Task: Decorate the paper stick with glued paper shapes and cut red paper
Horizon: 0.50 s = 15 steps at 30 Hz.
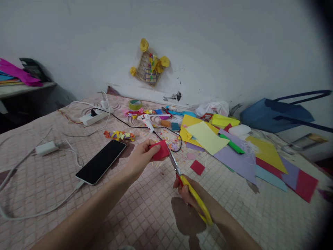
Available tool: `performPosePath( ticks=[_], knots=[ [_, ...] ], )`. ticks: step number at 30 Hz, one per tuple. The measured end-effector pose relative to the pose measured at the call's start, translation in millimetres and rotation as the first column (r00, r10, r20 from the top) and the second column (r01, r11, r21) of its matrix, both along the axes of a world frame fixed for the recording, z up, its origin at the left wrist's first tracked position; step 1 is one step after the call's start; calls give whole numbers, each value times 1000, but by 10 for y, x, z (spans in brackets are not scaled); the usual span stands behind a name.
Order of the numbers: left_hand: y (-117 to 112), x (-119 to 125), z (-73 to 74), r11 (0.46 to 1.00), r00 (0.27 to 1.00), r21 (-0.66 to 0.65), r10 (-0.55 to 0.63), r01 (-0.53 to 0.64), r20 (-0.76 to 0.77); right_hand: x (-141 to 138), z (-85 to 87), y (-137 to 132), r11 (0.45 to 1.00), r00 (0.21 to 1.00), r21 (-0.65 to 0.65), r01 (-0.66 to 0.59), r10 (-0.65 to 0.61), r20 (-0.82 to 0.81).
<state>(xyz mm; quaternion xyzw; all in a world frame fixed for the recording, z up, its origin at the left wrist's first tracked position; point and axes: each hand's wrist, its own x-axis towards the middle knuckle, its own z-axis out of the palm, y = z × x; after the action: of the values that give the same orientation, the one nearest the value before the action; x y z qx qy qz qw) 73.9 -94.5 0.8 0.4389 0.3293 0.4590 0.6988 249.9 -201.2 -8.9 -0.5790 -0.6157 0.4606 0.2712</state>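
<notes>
My left hand (142, 157) pinches a small red paper piece (160, 151) above the bed sheet. My right hand (189, 194) grips yellow-handled scissors (191, 190); their blades point up and away and meet the red piece's right edge. A second small red square (197, 167) lies on the sheet just right of the blades. Both forearms come in from the bottom of the view.
A black phone (102, 161) on a cable lies to the left. A white power strip (94, 117), charger (46, 148), glue gun (148, 122), tape roll (135, 104) and paper scraps lie beyond. Coloured paper sheets (235, 149) spread right; a blue bag (275, 114) leans on the wall.
</notes>
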Motion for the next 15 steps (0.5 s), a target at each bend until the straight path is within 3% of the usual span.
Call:
performPosePath(
  ticks=[11, 15],
  knots=[
    [4, 12, -15, 999, 999, -2, 35, -35, -22, -2, -19, 6, 1000, 999, -5, -6, 6, -33],
    [-4, 14, -4, 999, 999, -9, 32, -32, -14, -36, 17, 17, 999, 1000, 49, -5, 6, -21]
  ],
)
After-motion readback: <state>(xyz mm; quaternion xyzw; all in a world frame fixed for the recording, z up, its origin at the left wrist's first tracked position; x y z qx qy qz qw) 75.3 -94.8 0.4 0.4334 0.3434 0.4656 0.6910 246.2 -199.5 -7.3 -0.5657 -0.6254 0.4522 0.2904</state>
